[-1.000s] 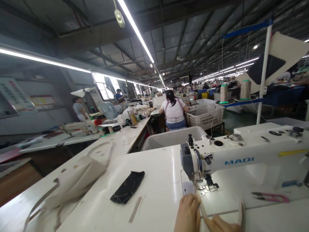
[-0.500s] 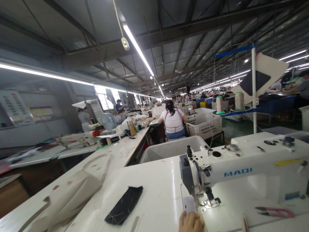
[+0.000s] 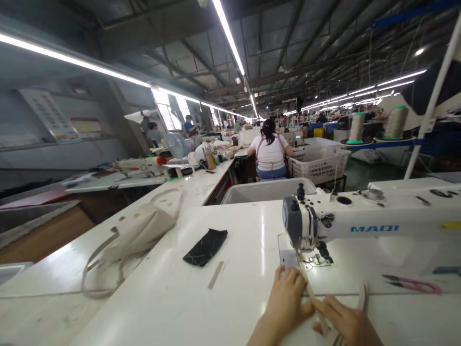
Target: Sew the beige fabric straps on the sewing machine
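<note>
A white sewing machine (image 3: 360, 221) marked MAQI stands on the white table (image 3: 216, 307) in front of me. My left hand (image 3: 286, 300) lies flat on the table just before the needle plate, fingers pressed on a narrow beige strap (image 3: 312, 295). My right hand (image 3: 347, 322) sits to its right, fingers pinching the same strap, whose loop (image 3: 363, 295) curls up beside it. The strap runs from my hands up under the presser foot (image 3: 317, 259).
A black fabric piece (image 3: 206, 246) and a small beige strip (image 3: 216, 275) lie left of the machine. A cream bag (image 3: 140, 230) with straps rests on the left bench. Pink snips (image 3: 414, 283) lie at right. A grey bin (image 3: 266, 190) and a seated person (image 3: 271, 154) are ahead.
The view has tilted down, so both hands show again. My left hand stays before the needle plate, and my right hand is back in view on the strap.
</note>
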`<state>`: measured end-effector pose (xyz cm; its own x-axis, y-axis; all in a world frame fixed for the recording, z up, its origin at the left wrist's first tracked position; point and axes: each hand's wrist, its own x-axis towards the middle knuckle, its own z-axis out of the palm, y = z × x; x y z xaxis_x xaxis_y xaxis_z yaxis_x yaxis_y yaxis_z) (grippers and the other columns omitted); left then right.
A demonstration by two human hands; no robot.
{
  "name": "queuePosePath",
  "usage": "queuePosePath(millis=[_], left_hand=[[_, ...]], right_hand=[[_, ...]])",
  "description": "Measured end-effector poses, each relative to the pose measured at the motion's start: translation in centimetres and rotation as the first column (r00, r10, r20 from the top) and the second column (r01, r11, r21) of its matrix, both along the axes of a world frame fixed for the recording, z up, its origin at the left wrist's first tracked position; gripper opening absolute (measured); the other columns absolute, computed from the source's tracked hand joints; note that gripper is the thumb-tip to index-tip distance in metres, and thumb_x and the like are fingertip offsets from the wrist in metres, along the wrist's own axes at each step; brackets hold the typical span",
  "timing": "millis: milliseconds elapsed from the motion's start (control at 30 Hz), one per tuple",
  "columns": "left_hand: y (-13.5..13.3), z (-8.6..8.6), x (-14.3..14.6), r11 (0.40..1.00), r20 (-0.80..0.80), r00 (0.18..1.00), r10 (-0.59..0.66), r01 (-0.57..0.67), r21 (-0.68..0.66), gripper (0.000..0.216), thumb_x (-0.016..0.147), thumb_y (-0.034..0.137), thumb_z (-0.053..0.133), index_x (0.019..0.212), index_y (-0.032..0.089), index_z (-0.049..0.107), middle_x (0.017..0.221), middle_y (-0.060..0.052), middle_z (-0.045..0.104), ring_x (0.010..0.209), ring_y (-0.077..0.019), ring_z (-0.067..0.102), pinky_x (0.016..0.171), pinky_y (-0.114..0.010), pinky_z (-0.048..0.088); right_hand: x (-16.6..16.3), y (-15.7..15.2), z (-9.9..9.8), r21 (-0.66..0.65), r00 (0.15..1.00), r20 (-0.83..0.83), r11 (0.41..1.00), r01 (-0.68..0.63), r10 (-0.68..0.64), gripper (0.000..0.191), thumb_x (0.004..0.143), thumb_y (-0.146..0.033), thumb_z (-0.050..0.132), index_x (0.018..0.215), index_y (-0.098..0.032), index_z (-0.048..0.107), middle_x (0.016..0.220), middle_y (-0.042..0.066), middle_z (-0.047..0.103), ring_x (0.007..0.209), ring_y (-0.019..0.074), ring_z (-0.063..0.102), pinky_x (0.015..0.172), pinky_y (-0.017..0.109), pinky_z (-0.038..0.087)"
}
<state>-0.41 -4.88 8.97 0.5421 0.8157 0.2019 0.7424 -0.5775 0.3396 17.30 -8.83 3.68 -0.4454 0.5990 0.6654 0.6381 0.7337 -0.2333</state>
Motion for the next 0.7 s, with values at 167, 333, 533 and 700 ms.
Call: queuePosePath(millis=[167,333,533,700], left_hand=[[-0.4,-0.2,0.3,1.0,-0.027,1.0,-0.013,0.013,0.02,0.033,0.075,0.039,0.061,0.1,0.02,0.056,0.106,-0.006,0.057,0.104,-0.0237,0.049,0.104,-0.046,0.023],[-0.4,-0.4,0.5,0.999,-0.042,0.999,-0.015,0.017,0.039,0.029,0.076,0.039,0.061,0.097,0.019,0.056,0.103,-0.005,0.057,0.102,-0.0225,0.05,0.104,-0.045,0.024],[-0.2,-0.7,0.4,0.999,-0.048,0.999,-0.003,0.006,0.052,0.025,0.077,0.034,0.06,0.097,0.019,0.056,0.105,-0.005,0.057,0.102,-0.0218,0.049,0.103,-0.044,0.026],[0.0,-1.4,0.0,0.995,-0.005,1.0,0.004,-0.003,0.097,0.027,0.079,0.039,0.059,0.099,0.022,0.055,0.103,-0.003,0.058,0.103,-0.0215,0.05,0.102,-0.044,0.029]], right_hand=[[0.9,-0.8,0.0,-0.138,0.997,-0.055,0.989,-0.062,0.055,0.033,0.093,-0.035,0.04,0.118,-0.015,0.052,0.09,0.008,0.063,0.071,0.0147,0.066,0.061,0.02,0.052],[1.1,-0.8,-0.6,-0.147,0.997,-0.073,0.989,-0.026,0.016,0.035,0.092,-0.037,0.041,0.119,-0.017,0.053,0.089,0.007,0.063,0.071,0.0153,0.066,0.063,0.022,0.053],[1.1,-0.5,-1.6,-0.129,0.999,-0.04,0.992,0.006,-0.012,0.033,0.093,-0.025,0.035,0.119,-0.018,0.054,0.084,0.006,0.065,0.068,0.0145,0.065,0.063,0.022,0.052],[0.7,0.6,-1.8,0.064,0.982,-0.106,0.984,0.164,-0.157,0.037,0.091,-0.016,0.035,0.126,-0.015,0.048,0.07,0.002,0.063,0.061,0.013,0.062,0.059,0.021,0.05]])
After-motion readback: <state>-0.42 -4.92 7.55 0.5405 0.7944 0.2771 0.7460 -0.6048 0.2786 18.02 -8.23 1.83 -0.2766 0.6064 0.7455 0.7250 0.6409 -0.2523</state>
